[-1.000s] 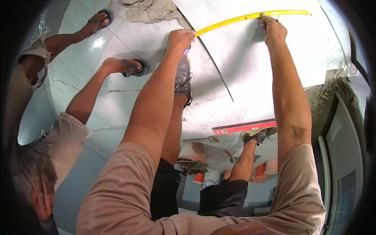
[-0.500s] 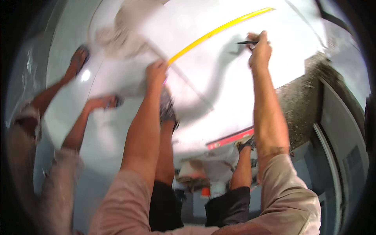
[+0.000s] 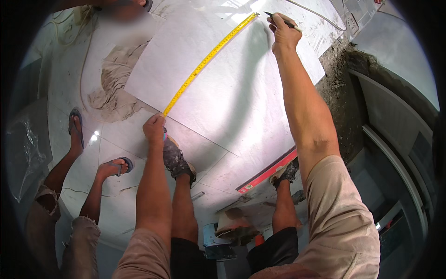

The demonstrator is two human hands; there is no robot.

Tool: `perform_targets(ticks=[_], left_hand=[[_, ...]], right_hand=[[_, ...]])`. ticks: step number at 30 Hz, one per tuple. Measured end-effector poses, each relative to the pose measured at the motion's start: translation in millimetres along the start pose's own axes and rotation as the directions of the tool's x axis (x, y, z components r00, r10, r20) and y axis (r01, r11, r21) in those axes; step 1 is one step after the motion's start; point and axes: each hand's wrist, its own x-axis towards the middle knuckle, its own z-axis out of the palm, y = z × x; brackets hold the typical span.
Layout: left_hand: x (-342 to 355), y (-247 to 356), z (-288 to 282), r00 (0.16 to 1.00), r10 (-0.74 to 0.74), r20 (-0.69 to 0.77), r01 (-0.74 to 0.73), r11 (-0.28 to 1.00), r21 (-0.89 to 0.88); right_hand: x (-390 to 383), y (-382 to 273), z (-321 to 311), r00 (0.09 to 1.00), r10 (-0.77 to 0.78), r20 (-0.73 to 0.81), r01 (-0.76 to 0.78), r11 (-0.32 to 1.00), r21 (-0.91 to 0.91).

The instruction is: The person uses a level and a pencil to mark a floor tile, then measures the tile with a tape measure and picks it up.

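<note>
My left grip [image 3: 154, 128] pinches the yellow tape measure [image 3: 200, 69], stretched across the pale slab [image 3: 213, 95]; my right grip [image 3: 285, 38] holds a dark pen [image 3: 290, 24] near its tip. Steady, straight tape matters.

Strong light falls on the pale slab [image 3: 176, 60] across the upper middle, its surface nearly white toward the centre. The right forearm [image 3: 304, 102] casts a long, soft-edged grey-green shadow to its left, so light arrives from the right side. Small hot glints sit on the tiled floor [image 3: 109, 144] at left. The lower middle and far right are dim. The tape measure [image 3: 195, 73] looks crisp, while a patch at upper left is smeared. Fisheye distortion curves the door frame [image 3: 395, 160] at right; black vignetting fills the corners.
</note>
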Motion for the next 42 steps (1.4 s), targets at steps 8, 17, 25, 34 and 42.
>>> perform_targets(ticks=[8, 17, 25, 34, 42], left_hand=[[0, -5, 2, 0.999, 0.012, 0.03, -0.011, 1.0, -0.014], [2, -5, -1, 1.0, 0.015, 0.026, -0.015, 1.0, 0.011], [1, 0, 3, 0.999, -0.015, 0.03, 0.015, 1.0, -0.015], [-39, 35, -11, 0.992, -0.096, 0.085, 0.099, 0.995, -0.032], [-123, 75, -96, 0.954, -0.292, 0.07, 0.296, 0.953, -0.059]], right_hand=[[35, 13, 0, 0.994, 0.064, 0.091, -0.053, 0.991, -0.122], [42, 17, 3, 0.983, 0.133, 0.125, -0.108, 0.976, -0.187], [39, 19, 2, 0.992, 0.075, 0.102, -0.056, 0.982, -0.179], [-109, 5, -86, 0.962, 0.175, -0.208, -0.191, 0.98, -0.057], [-379, -29, -245, 0.791, 0.574, -0.212, -0.604, 0.787, -0.126]])
